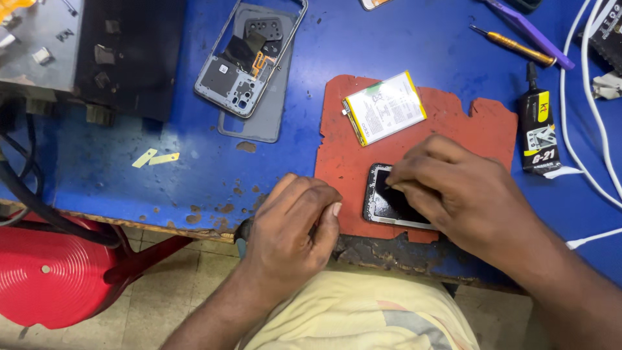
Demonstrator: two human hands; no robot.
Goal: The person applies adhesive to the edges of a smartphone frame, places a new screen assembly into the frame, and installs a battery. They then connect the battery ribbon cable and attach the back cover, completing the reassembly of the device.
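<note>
- Right hand (453, 188): fingers bent, tips pressing down on the phone (389, 201), which lies on the red mat (343, 149) at the bench's near edge.
- Left hand (291, 227): curled just left of the phone, pinching a thin tool whose dark handle (242, 234) shows under the palm.
- Battery (384, 107): on the mat just beyond the right hand.
- Back cover (253, 71): well beyond the left hand, a grey frame on it.
- Glue tube (539, 126) and screwdriver (512, 45): beyond the right hand, to its right.

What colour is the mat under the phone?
Red-orange mat, seen in the head view.
</note>
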